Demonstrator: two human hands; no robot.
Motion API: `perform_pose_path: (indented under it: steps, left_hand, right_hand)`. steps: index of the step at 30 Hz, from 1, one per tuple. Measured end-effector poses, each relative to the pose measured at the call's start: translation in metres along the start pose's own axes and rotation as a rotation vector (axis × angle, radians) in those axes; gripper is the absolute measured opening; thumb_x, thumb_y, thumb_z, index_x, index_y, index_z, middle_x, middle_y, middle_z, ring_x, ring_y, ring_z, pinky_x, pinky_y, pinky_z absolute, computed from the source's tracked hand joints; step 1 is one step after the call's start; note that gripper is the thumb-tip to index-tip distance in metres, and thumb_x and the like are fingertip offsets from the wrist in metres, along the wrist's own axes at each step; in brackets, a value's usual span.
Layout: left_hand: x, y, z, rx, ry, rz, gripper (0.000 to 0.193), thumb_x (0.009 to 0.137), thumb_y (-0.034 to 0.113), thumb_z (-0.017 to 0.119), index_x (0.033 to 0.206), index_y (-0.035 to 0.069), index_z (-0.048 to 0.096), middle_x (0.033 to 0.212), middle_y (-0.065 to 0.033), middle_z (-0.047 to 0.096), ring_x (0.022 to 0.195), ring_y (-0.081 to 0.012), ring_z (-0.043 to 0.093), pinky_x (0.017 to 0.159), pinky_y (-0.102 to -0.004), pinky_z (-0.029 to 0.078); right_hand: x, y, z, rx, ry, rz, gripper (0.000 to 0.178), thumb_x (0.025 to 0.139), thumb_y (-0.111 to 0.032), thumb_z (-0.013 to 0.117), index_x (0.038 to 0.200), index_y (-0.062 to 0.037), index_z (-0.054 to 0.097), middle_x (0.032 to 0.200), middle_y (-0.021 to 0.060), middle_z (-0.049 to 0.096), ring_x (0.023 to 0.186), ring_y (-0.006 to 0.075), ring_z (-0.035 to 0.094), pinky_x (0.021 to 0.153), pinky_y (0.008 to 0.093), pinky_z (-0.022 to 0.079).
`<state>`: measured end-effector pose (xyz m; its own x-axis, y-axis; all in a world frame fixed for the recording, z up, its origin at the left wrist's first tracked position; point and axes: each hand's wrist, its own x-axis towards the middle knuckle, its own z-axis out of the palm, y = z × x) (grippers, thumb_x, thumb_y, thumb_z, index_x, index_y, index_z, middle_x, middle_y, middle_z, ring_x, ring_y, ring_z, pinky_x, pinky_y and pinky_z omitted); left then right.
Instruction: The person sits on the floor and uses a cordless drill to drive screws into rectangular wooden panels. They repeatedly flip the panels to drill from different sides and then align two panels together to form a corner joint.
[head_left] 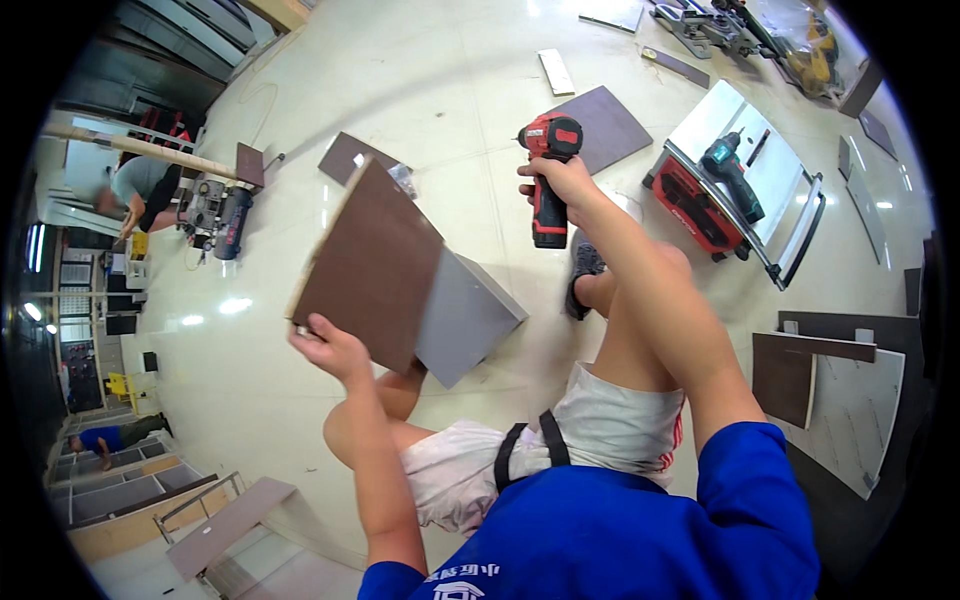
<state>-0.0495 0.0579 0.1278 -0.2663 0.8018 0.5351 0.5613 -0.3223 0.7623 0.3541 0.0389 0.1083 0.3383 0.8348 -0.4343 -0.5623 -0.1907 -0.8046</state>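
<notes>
My left hand (335,350) grips the lower left corner of a brown board (375,265), which tilts over a grey panel piece (470,315) near my knees. Whether the board and the grey piece are joined, I cannot tell. In my right hand (562,185) is a red and black cordless drill (550,140), held by its handle. It is raised above the floor to the right of the board, its nose toward the left. Beyond the drill, a flat purple-brown panel (605,128) lies on the floor.
On the right stands a red table saw (700,205) with a teal cordless drill (735,175) on top. An air compressor (215,215) is at the left, beside a bending person (145,190). Another brown panel (350,158) lies ahead. Stacked boards (845,400) are at the right.
</notes>
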Motion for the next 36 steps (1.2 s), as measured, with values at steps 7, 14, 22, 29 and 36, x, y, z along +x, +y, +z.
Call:
perform_pose_path:
  steps: [7,14,22,29,36]
  left_hand:
    - [-0.029,-0.015,0.010,-0.122,0.026,-0.010,0.048,0.109,0.034,0.049,0.131,-0.008,0.038,0.123,-0.0224,0.056,0.110,-0.0283,0.061,0.093,-0.0360,0.051]
    - [-0.026,-0.032,0.012,-0.060,0.011,0.029,0.049,0.109,0.034,0.050,0.131,-0.007,0.038,0.122,-0.0227,0.057,0.109,-0.0285,0.062,0.091,-0.0365,0.056]
    - [-0.012,-0.019,0.014,-0.152,-0.010,-0.041,0.051,0.107,0.037,0.053,0.130,-0.007,0.040,0.116,-0.0216,0.061,0.101,-0.0256,0.064,0.085,-0.0327,0.055]
    - [-0.004,-0.031,-0.018,-0.233,-0.093,-0.002,0.046,0.108,0.032,0.051,0.131,-0.006,0.039,0.124,-0.0212,0.057,0.112,-0.0239,0.058,0.094,-0.0347,0.049]
    - [-0.059,-0.053,-0.089,-0.071,-0.357,0.044,0.045,0.099,0.014,0.065,0.132,-0.006,0.043,0.119,-0.0205,0.061,0.108,-0.0262,0.064,0.093,-0.0347,0.052]
  right_hand:
    - [-0.003,0.004,0.004,-0.061,-0.021,0.042,0.021,0.081,-0.004,0.069,0.098,-0.0039,0.057,0.088,0.0093,0.062,0.074,0.0247,0.072,0.058,0.0370,0.056]
    - [-0.007,0.006,0.013,-0.095,-0.026,0.051,0.022,0.083,-0.006,0.069,0.100,-0.0043,0.056,0.088,0.0083,0.063,0.074,0.0221,0.071,0.059,0.0356,0.056]
    - [0.002,0.008,0.019,-0.091,-0.008,0.066,0.021,0.080,-0.003,0.069,0.097,-0.0056,0.057,0.088,0.0077,0.061,0.072,0.0243,0.072,0.058,0.0384,0.055]
    - [0.009,0.006,0.039,-0.050,-0.073,0.065,0.020,0.081,-0.004,0.068,0.097,-0.0060,0.056,0.087,0.0088,0.063,0.076,0.0238,0.072,0.056,0.0380,0.055]
    - [0.014,0.002,0.061,0.019,-0.115,0.053,0.021,0.082,-0.006,0.066,0.101,-0.0035,0.058,0.094,0.0123,0.066,0.079,0.0246,0.073,0.056,0.0374,0.056]
